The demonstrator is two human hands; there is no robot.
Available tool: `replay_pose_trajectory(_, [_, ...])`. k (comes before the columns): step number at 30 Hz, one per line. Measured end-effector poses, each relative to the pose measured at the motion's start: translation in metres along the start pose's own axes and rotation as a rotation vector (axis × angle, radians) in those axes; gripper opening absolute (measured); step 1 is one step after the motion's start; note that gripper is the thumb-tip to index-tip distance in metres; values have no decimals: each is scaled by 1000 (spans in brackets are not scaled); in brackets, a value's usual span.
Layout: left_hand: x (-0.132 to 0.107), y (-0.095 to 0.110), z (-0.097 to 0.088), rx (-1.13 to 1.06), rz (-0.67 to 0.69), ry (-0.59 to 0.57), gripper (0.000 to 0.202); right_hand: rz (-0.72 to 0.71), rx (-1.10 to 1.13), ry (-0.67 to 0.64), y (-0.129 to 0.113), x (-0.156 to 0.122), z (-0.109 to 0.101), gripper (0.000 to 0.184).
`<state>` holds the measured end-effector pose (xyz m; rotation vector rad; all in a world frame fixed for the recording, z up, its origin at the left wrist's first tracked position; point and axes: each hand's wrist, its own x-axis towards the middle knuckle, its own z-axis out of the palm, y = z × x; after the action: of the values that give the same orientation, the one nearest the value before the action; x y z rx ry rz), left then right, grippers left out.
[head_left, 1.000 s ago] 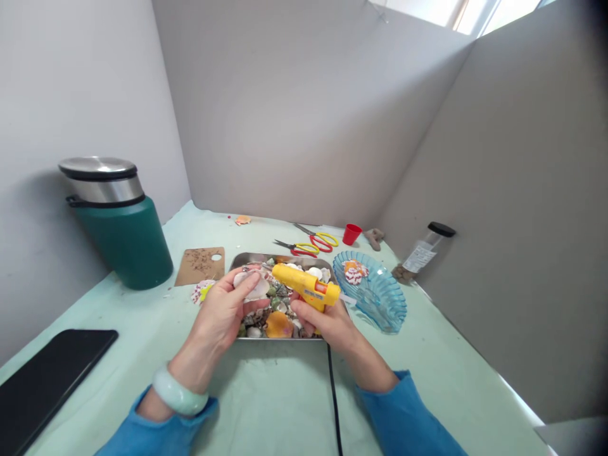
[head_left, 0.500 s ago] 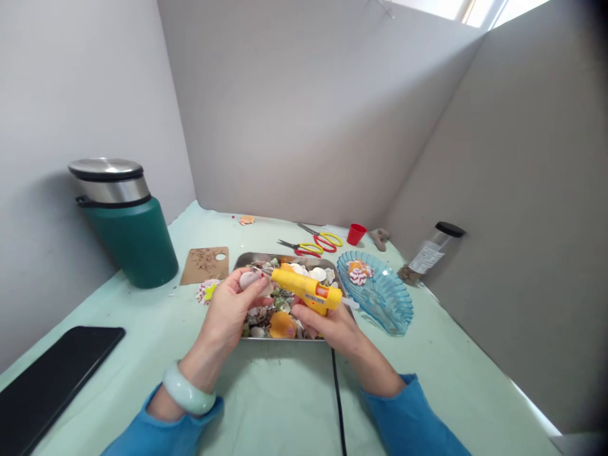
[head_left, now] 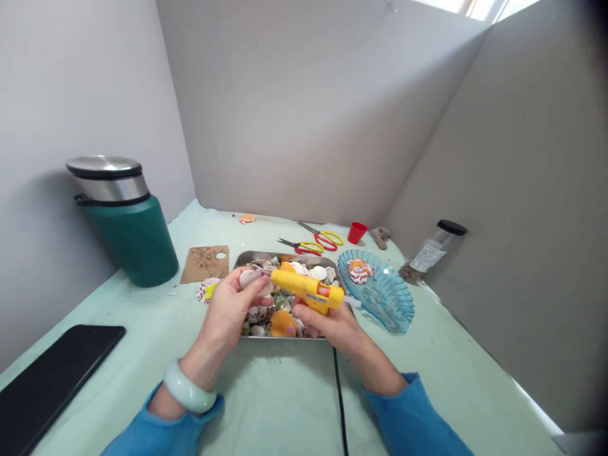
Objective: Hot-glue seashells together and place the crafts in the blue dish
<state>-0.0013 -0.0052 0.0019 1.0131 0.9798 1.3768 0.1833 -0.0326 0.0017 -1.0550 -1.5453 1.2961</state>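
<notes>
Shell [head_left: 249, 279] sits pinched in the left hand [head_left: 228, 309], right hand [head_left: 335, 325] grips a glue gun [head_left: 301, 284]: gluing, I'd guess, wanting steady aim next.

Grey walls [head_left: 304, 114], bright window [head_left: 479, 7] above

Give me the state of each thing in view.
Glue gun: in right hand, glue stick protruding
Pale shell: in left hand
Metal tray: filled with shells
Blue dish: holding shells
Flask: lidded, upright
Jar: lidded, partly filled
Phone: flat, dark
Red cup: upright
Near scissors, far scissors: lying flat
</notes>
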Motion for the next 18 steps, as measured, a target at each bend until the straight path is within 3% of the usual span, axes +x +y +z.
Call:
replay_pose_trajectory(9, [-3,6,5,47,-54,70,36,-76,-83,67,7,1,0,21])
replay_pose_trajectory(13, [-3,4,5,76,-26,100,34,-154,-199,91,7,2,1,18])
replay_pose_trajectory(18, [-2,3,4,104,-13,109,34,-150,-199,81,8,3,2,20])
